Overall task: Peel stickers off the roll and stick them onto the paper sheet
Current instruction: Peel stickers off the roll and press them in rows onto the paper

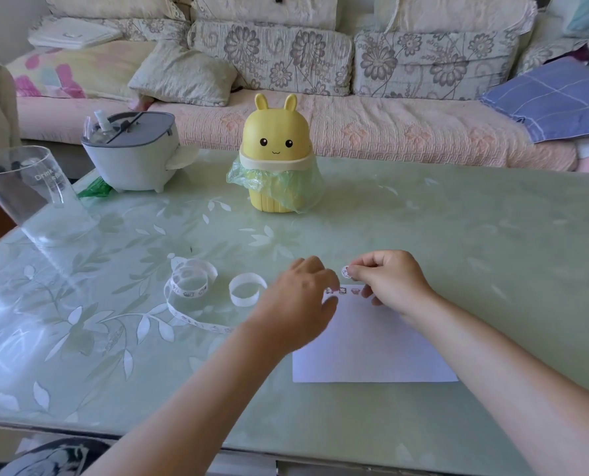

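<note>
Step in hand: placing. The right hand (pixel 389 281) pinches one round sticker (pixel 346 271) btwn thumb & forefinger, just above the far edge of the paper sheet (pixel 372 341). The sheet lies on the table (pixel 457 235) at approx. 5 o'clock. A short row of stickers (pixel 342 291) already sits along that edge.

The left hand (pixel 298 298) is at the sheet's 10 o'clock corner, fingers loosely curled, holding nothing. Whether it touches the paper can't be told.

Next move, prob.: lower the sticker beside the row w/o overlap and press it flat. Then reach for the roll (pixel 190 281) at 9 o'clock of the sheet.

Containers:
- Yellow bunny bin (pixel 275 149) at 12 o'clock, w/ green liner, contents hidden.
- Grey lidded tub (pixel 131 156) at 10 o'clock, w/ a spray bottle (pixel 100 120) poking out.
- Clear cup (pixel 28 190) at 9 o'clock, nothing plainly in it.
</note>
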